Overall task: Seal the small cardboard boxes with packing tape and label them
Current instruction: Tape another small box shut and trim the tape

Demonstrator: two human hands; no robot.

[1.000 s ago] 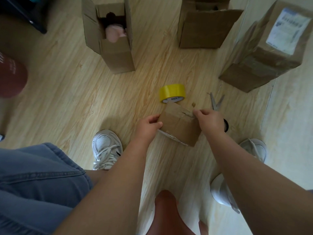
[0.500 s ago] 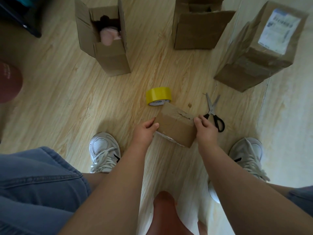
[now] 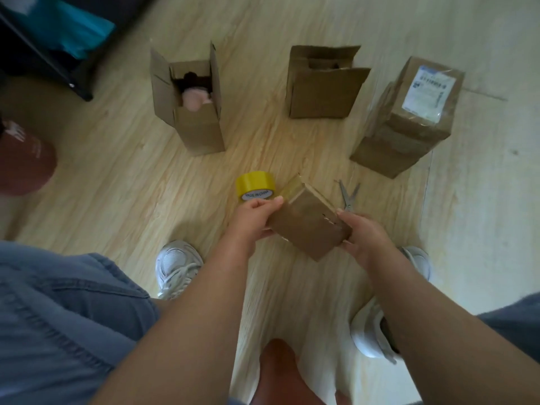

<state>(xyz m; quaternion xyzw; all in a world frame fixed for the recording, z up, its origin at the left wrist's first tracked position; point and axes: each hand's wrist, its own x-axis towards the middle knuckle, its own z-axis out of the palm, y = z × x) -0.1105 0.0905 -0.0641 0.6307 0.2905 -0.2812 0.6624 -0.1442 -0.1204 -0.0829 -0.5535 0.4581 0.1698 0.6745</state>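
I hold a small closed cardboard box (image 3: 306, 222) above the wooden floor, tilted, with tape shining on its far end. My left hand (image 3: 254, 216) grips its left side, thumb on top. My right hand (image 3: 362, 236) grips its right end. A yellow roll of packing tape (image 3: 254, 187) lies on the floor just behind my left hand. Scissors (image 3: 347, 195) lie behind the box, to the right, their handles hidden by my right hand.
Two open cardboard boxes stand farther back: one (image 3: 190, 112) with a pink item inside, one (image 3: 321, 86) in the middle. A sealed, labelled box (image 3: 409, 121) stands at the right. My white shoes (image 3: 176, 266) flank the floor below my hands. A dark red object (image 3: 23, 159) sits at the left edge.
The box has lifted and turned so its taped end points away from me. My right hand shifted toward the near right end. The camera view tilted up a little.
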